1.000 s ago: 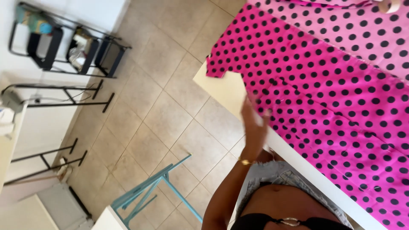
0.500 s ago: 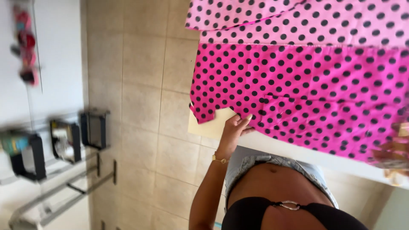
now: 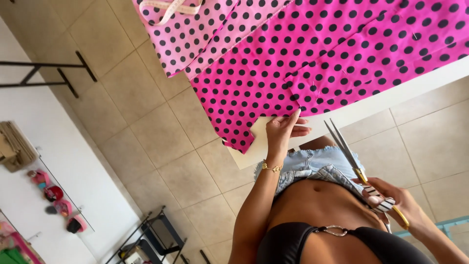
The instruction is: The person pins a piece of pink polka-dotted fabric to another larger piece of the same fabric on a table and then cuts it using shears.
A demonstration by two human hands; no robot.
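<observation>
Bright pink fabric with black dots [image 3: 293, 63] lies spread on a white table [image 3: 391, 98], one corner hanging over the edge. My left hand [image 3: 282, 131], with a gold bracelet at the wrist, rests its fingertips on the table at the fabric's lower edge and holds nothing. My right hand [image 3: 393, 203] is lower right, close to my body, and grips long scissors [image 3: 349, 154] by zebra-striped handles. Their blades are slightly apart and point up toward the table edge, clear of the cloth. A paler pink dotted piece [image 3: 190, 36] lies at the upper left with a cream measuring tape [image 3: 166, 7] on it.
Beige floor tiles [image 3: 161, 146] fill the left and lower right. Black metal stand legs [image 3: 58, 71] are at the upper left, and a black rack [image 3: 151, 239] at the bottom. Small colourful items [image 3: 53, 200] hang on the white wall. A teal frame [image 3: 452, 225] shows at the right edge.
The view has swung round and closer to the table. My right hand with the scissors has come into view. My left hand has stayed at the fabric's edge.
</observation>
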